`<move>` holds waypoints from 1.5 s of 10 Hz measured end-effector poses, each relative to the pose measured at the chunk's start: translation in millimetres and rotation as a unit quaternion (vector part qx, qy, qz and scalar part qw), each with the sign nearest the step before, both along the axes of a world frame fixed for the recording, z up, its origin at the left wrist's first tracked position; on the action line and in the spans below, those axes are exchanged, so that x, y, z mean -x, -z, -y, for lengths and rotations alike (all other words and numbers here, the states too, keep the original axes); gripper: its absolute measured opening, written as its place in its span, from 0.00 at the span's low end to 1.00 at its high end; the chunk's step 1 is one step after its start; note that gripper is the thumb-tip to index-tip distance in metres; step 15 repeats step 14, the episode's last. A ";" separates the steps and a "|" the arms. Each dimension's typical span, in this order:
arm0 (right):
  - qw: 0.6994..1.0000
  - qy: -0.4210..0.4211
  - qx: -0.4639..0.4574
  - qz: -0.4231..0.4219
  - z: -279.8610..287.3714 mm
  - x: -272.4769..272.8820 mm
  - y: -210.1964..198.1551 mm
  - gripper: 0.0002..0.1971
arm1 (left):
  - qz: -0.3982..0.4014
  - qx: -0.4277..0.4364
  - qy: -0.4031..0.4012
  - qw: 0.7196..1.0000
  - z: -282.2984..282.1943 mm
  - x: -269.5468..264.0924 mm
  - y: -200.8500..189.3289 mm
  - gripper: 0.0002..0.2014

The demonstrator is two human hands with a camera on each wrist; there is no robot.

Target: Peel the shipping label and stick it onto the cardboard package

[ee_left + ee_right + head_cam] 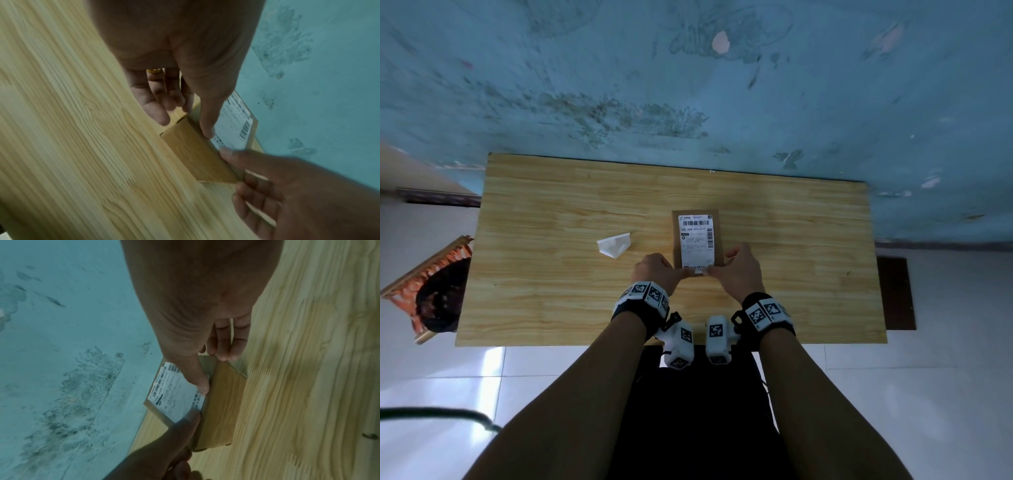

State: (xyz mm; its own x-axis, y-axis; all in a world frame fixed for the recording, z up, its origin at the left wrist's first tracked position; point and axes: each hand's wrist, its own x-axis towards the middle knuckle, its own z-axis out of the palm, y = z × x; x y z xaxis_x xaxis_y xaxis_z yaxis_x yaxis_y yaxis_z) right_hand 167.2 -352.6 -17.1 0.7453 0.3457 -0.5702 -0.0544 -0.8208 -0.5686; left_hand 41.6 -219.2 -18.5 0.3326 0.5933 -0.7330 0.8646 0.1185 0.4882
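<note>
A brown cardboard package (718,240) lies flat near the middle of the wooden table (571,291). A white shipping label (695,241) with barcodes lies on its top face. My left hand (671,269) is at the package's near left corner, and its thumb (207,131) presses the label's (234,126) near edge. Its other fingers hang loosely curled beside the package's (195,154) left side. My right hand (734,269) is at the near right corner, where its thumb (202,386) presses the label (174,394). Its fingers (226,350) touch the package's (224,402) right side.
A crumpled white backing sheet (614,244) lies on the table left of the package. A stained blue wall (688,85) stands right behind the table. An orange-fringed dark object (434,294) sits off the table's left edge, above the white tiled floor (928,377).
</note>
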 end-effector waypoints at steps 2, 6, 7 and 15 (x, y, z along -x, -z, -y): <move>0.997 0.058 -0.017 -0.036 9.7 -5.8 6.6 0.18 | 0.051 0.096 -0.123 0.986 -4.1 3.6 0.6 0.16; 0.989 0.118 -0.032 -0.078 -3.5 -1.2 7.8 0.22 | 0.066 0.092 -0.171 0.979 -10.8 -0.5 3.4 0.13; 0.994 0.096 -0.011 -0.050 -10.8 5.9 14.6 0.22 | 0.075 0.060 -0.167 0.981 -14.2 1.7 7.0 0.10; 0.976 0.158 -0.131 -0.078 -51.7 -0.7 -6.2 0.11 | 0.187 0.050 -0.154 0.969 -36.9 -1.4 8.8 0.36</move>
